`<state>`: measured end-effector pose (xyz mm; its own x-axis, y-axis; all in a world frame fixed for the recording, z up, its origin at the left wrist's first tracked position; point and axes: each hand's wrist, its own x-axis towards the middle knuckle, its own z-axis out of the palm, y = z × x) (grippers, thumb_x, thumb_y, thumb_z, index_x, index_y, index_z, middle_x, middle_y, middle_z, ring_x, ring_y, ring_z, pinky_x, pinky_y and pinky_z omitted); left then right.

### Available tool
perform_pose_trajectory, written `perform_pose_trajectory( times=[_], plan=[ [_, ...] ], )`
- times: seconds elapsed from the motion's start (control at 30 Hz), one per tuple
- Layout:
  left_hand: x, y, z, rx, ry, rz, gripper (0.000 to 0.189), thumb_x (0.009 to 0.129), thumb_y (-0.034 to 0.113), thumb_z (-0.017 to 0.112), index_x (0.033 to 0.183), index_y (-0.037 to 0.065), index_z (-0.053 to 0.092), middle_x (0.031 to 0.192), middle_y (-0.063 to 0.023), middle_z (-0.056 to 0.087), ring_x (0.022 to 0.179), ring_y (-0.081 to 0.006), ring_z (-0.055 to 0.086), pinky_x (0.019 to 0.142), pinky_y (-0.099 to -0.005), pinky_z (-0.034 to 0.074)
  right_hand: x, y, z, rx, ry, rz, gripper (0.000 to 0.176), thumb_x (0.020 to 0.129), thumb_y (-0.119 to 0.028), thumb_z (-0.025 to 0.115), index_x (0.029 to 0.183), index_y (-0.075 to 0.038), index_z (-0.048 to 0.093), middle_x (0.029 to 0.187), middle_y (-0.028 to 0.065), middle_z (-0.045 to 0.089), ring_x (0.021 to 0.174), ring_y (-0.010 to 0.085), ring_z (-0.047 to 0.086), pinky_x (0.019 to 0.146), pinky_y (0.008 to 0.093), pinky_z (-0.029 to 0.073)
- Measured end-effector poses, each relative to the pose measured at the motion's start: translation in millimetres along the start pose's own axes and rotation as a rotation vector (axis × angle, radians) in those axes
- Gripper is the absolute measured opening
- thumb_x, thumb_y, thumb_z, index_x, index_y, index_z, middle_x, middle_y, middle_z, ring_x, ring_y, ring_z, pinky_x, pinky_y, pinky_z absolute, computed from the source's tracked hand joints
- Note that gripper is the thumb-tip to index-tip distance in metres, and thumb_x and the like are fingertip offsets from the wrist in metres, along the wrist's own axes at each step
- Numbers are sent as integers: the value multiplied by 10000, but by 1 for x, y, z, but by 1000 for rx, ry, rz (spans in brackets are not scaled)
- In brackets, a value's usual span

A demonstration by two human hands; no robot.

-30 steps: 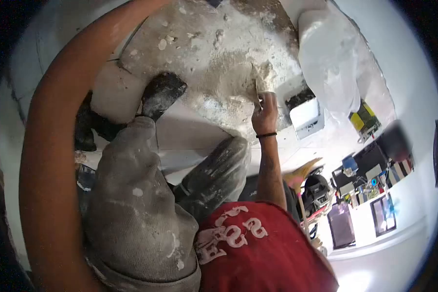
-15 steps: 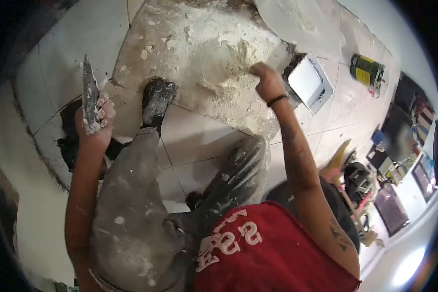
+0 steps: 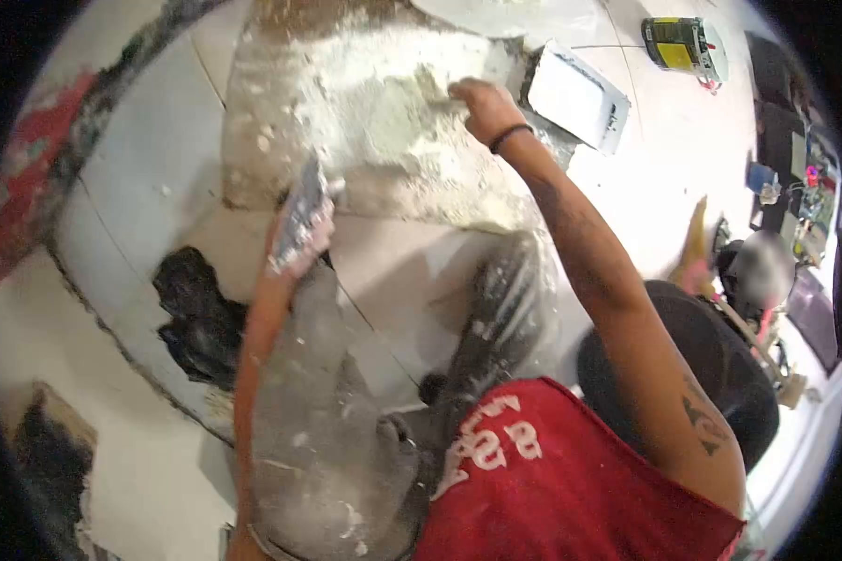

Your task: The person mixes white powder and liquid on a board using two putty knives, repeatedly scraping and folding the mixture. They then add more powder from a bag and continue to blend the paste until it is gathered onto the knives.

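Left hand [image 3: 320, 234] grips a smeared blade [image 3: 300, 213] jutting forward.

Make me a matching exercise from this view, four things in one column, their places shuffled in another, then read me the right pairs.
Things:
1. Flat grey blade
2. White rectangular container
3. Dark cylindrical can with a yellow label
4. Thin black wristband

Places:
A. Farthest right of the four in the picture
B. Around the wrist of the right hand
C. In the left hand
D. Just right of the right hand in the picture

Pairs: 1-C, 2-D, 3-A, 4-B.
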<state>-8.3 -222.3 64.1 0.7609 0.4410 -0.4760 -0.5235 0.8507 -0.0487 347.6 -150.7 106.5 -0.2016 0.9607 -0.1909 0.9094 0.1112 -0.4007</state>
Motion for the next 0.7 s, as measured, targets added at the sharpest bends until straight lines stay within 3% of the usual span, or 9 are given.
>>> perform_pose_trajectory(
  times=[0.1, 0.23, 0.27, 0.33, 0.43, 0.5, 0.57, 0.63, 0.7],
  plan=[
    [-2, -3, -9, 73, -11, -50, 389, 896, 204, 422, 1218, -14, 398, 700, -62, 499, 481, -112, 473, 384, -227, 375, -7, -9, 16, -51, -157, 45, 374, 669, 53, 491, 1008, -64, 595, 949, 166, 607, 919, 336, 570, 815, 413, 461],
    [-9, -10, -17, 108, -10, -90, 351, 908, 187, 393, 1195, -13, 423, 666, -45, 487, 450, -95, 455, 365, -223, 355, 11, -6, 5, -66, -50, -34, 458, 612, 116, 431, 1014, -26, 598, 993, 172, 609, 934, 321, 577, 840, 373, 460],
    [-7, -10, -17, 110, -21, -99, 343, 911, 183, 386, 1189, -13, 429, 658, -40, 484, 443, -90, 450, 361, -222, 350, 2, -11, 14, 25, -76, 87, 449, 611, 111, 436, 1003, -31, 604, 985, 167, 611, 936, 322, 575, 838, 370, 462],
    [-8, -12, -17, 135, -29, -101, 328, 917, 174, 372, 1177, -13, 441, 641, -31, 478, 427, -82, 442, 351, -220, 340, 3, -8, 9, -7, -69, -45, 447, 622, 104, 432, 1011, -38, 600, 984, 161, 611, 943, 323, 572, 835, 377, 462],
    [-11, -11, -21, 111, -60, -114, 368, 908, 203, 394, 1208, -8, 412, 690, -41, 497, 455, -97, 456, 366, -221, 353, 8, -8, -3, -21, 57, 27, 421, 634, 92, 430, 996, -37, 602, 990, 163, 604, 947, 332, 565, 834, 387, 462],
    [-13, -8, -21, 94, -77, -112, 399, 902, 223, 409, 1229, -5, 393, 722, -48, 509, 474, -106, 466, 375, -222, 362, -1, -4, 22, -117, -22, 25, 385, 629, 93, 438, 951, -39, 602, 961, 164, 605, 912, 334, 573, 817, 399, 464],
    [-14, -7, -22, 88, -99, -112, 433, 896, 243, 424, 1250, -1, 373, 755, -54, 521, 493, -116, 476, 385, -223, 370, 8, -16, -5, -146, -170, 28, 379, 625, 99, 447, 933, -54, 606, 952, 160, 607, 924, 330, 569, 822, 398, 463],
    [-12, -7, -25, 58, -142, -105, 469, 890, 263, 438, 1271, 2, 354, 787, -61, 533, 512, -126, 486, 394, -224, 379, 16, -9, -9, -53, -83, 57, 368, 621, 113, 436, 906, -58, 594, 946, 141, 605, 937, 313, 570, 797, 376, 473],
    [-7, -4, -22, 16, -222, -102, 506, 884, 282, 453, 1292, 6, 335, 819, -68, 545, 530, -136, 495, 404, -225, 388, 7, 23, 31, -139, -45, 35, 425, 671, 72, 461, 1044, -96, 578, 1032, 123, 587, 989, 304, 548, 856, 393, 445]
  ],
)
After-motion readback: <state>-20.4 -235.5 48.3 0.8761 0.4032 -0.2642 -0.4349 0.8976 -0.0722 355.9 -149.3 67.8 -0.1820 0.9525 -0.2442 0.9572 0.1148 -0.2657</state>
